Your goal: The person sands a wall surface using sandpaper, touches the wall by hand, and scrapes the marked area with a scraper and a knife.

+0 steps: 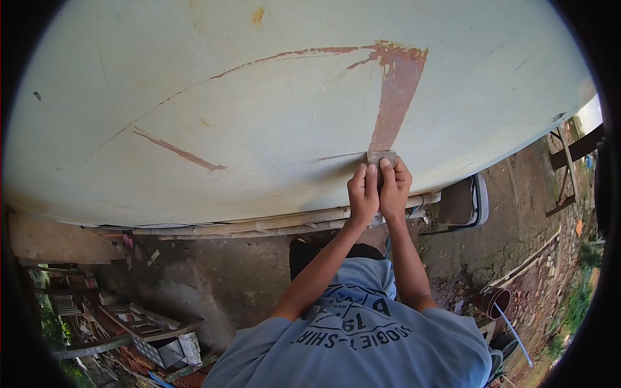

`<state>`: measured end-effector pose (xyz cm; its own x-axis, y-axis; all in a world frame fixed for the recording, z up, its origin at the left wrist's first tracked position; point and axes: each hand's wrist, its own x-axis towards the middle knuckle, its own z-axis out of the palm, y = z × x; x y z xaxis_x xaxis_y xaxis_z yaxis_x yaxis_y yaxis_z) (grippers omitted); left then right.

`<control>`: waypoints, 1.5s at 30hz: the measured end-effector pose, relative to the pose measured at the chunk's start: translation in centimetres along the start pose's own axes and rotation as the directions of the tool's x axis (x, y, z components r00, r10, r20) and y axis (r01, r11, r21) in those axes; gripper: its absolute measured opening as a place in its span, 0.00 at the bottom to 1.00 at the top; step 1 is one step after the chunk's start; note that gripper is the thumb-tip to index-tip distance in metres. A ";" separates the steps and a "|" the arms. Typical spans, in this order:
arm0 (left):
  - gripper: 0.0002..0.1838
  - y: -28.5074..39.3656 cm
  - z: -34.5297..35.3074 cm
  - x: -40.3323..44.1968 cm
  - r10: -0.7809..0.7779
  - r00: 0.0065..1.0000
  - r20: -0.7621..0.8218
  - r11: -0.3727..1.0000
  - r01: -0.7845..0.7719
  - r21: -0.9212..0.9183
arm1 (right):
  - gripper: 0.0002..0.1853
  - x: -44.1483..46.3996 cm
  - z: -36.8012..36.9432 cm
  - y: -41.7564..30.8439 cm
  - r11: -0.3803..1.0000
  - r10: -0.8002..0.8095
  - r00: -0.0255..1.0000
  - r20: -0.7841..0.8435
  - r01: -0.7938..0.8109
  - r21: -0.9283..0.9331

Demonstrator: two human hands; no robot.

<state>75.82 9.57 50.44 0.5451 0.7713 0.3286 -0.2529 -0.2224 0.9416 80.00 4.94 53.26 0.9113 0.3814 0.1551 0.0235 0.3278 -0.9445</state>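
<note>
Both of my hands pinch a small flat grey scraper (381, 156), its edge pressed against a large pale, curved painted surface (291, 110). My left hand (363, 193) grips its left side, thumb on the near face. On the right side, my right hand (396, 187) holds it the same way, close beside the left. A wide reddish-brown bare strip (399, 94) runs up from the scraper's edge. From its top, a thin scraped line (259, 61) curves away leftward. The fingers behind the scraper are mostly hidden.
Bamboo poles (259, 227) lie along the lower edge of the pale surface. A chair (464, 202) stands right of my arms. Scrap wood and boxes (162, 339) are piled at lower left; a rusty bucket (493, 302) with a pale-blue stick sits lower right.
</note>
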 end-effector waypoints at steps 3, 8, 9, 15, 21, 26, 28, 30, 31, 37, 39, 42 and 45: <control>0.18 2.0 -0.1 0.7 -0.012 1.000 0.021 1.000 0.012 -0.003 | 0.13 0.6 0.1 -1.6 0.999 0.011 0.998 0.056 -0.013 0.039; 0.17 0.4 0.0 -0.6 -0.044 0.999 0.002 0.997 0.044 -0.058 | 0.13 -0.2 -0.4 0.0 0.999 0.034 0.999 0.005 -0.034 0.005; 0.16 0.8 0.0 -0.4 -0.035 0.999 -0.001 0.998 0.034 -0.053 | 0.13 -0.1 0.0 -0.2 0.999 0.039 0.999 -0.002 -0.039 -0.012; 0.17 1.4 0.0 -0.3 -0.067 0.997 0.024 0.997 0.068 -0.029 | 0.11 0.0 -0.5 -0.4 0.999 0.037 0.999 0.032 -0.037 0.009; 0.17 3.1 0.0 0.5 -0.081 0.996 0.030 0.993 0.084 -0.086 | 0.11 0.5 0.0 -2.1 0.996 0.050 0.996 0.070 -0.055 0.064; 0.17 1.9 0.1 0.3 0.011 1.000 -0.029 0.999 -0.012 -0.044 | 0.12 0.8 -0.1 -0.8 0.998 0.038 0.998 0.051 -0.040 0.039; 0.16 2.0 0.3 0.1 -0.001 0.999 -0.052 0.998 -0.002 -0.056 | 0.11 -0.1 -0.4 -1.2 0.993 0.093 0.994 0.058 -0.097 0.068; 0.17 0.6 -0.2 -0.3 -0.028 1.000 0.001 0.998 0.029 -0.050 | 0.11 -0.2 -0.5 0.1 0.997 0.058 0.998 0.026 -0.059 0.048; 0.17 0.4 -0.4 -0.4 -0.029 0.999 0.021 0.999 0.029 -0.023 | 0.12 -0.2 -0.4 0.4 0.999 0.033 0.999 0.010 -0.033 0.029; 0.17 1.2 -0.3 0.2 -0.005 1.000 -0.003 0.999 0.005 -0.041 | 0.11 0.1 -0.5 0.0 0.998 0.039 0.998 0.044 -0.041 0.047; 0.17 1.4 -0.4 -0.1 -0.006 1.000 0.011 1.000 0.006 -0.018 | 0.12 -0.1 -0.3 -0.2 0.999 0.039 0.999 0.011 -0.039 0.031; 0.18 1.5 -0.3 0.5 0.033 0.999 -0.008 0.999 -0.033 -0.029 | 0.13 0.1 0.8 -1.0 0.998 0.046 0.999 -0.013 -0.046 0.051; 0.18 1.2 -0.4 0.2 -0.014 1.000 -0.002 0.997 0.014 -0.073 | 0.11 0.0 0.1 -0.6 0.997 0.068 0.997 0.019 -0.069 0.038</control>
<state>75.33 9.72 51.62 0.5473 0.7753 0.3152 -0.3031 -0.1674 0.9381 79.96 4.84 53.90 0.9028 0.4194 0.0956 -0.0551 0.3333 -0.9412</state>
